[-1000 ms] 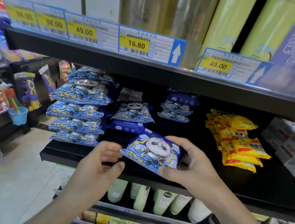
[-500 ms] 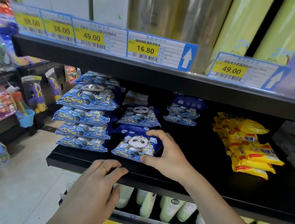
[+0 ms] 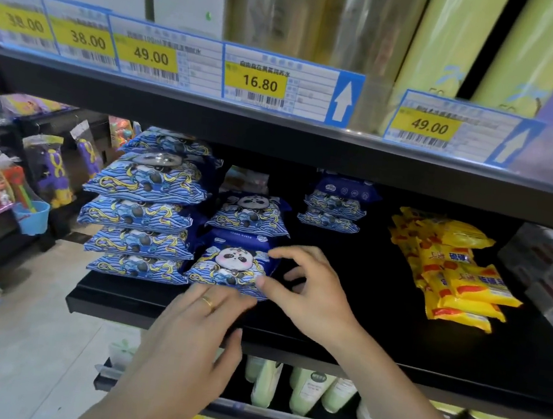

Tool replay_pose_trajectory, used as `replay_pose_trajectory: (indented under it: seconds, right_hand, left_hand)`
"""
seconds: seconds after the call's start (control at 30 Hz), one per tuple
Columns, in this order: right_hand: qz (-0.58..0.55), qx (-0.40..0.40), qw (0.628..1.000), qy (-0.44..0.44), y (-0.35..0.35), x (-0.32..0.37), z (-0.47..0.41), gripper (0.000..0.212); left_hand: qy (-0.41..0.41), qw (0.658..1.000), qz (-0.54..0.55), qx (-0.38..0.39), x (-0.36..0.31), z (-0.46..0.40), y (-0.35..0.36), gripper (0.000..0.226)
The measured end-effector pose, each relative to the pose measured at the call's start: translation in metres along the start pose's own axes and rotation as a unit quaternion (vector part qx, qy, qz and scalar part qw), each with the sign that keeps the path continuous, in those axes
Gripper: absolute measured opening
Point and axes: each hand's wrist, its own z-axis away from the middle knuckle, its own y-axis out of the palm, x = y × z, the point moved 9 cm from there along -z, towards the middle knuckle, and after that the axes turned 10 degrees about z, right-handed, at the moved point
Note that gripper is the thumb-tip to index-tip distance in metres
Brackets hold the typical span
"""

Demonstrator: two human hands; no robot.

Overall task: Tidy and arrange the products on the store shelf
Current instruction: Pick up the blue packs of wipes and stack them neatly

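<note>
**Panda pack set down at the shelf front**

Panda-print blue pack [image 3: 232,266] lies on the black shelf [image 3: 375,330], near its front edge, just right of a stack of blue wave-print packs [image 3: 143,215] and in front of another panda pack [image 3: 250,215]. The right hand [image 3: 310,292] has its thumb tip against the pack's lower right corner, while the index finger arches over the upper right corner; the other fingers are loosely curled behind, so the grip reads as a light pinch. The left hand [image 3: 194,341], wearing a gold ring [image 3: 207,302], lies with fingers straight and together, their tips at the pack's front edge. Farther back sits a smaller pile of blue packs [image 3: 336,202], and to the right, well apart, a stack of yellow packs [image 3: 457,271]. Price tags [image 3: 258,81] line the shelf above.
</note>
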Motion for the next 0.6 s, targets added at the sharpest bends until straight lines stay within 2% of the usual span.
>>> replay_pose_trajectory:
  seconds: [0.1, 0.17, 0.3, 0.4, 0.5, 0.6]
  right_hand:
    - [0.008, -0.045, 0.999, 0.021, -0.034, -0.018, 0.0, 0.018]
    - [0.029, -0.069, 0.997, 0.036, -0.054, -0.032, -0.002, 0.014]
    - [0.079, -0.108, 0.99, 0.045, -0.085, -0.056, -0.017, 0.019]
    - [0.144, -0.137, 0.979, 0.047, -0.106, -0.071, -0.041, 0.025]
    - [0.173, -0.168, 0.968, 0.066, -0.115, -0.086, -0.06, 0.041]
    - [0.215, -0.204, 0.954, 0.046, -0.116, -0.086, -0.072, 0.05]
  left_hand:
    - [0.002, 0.999, -0.028, -0.033, 0.002, -0.02, 0.002, 0.047]
    - [0.008, 0.998, -0.05, -0.039, 0.004, -0.035, 0.008, 0.049]
    - [0.024, 0.996, -0.082, -0.022, 0.007, -0.054, 0.026, 0.049]
    - [0.0, 0.997, -0.07, -0.014, 0.016, -0.056, 0.034, 0.043]
    - [-0.018, 0.998, -0.053, -0.009, 0.022, -0.054, 0.038, 0.042]
    - [-0.022, 0.999, -0.039, -0.013, 0.023, -0.053, 0.038, 0.043]
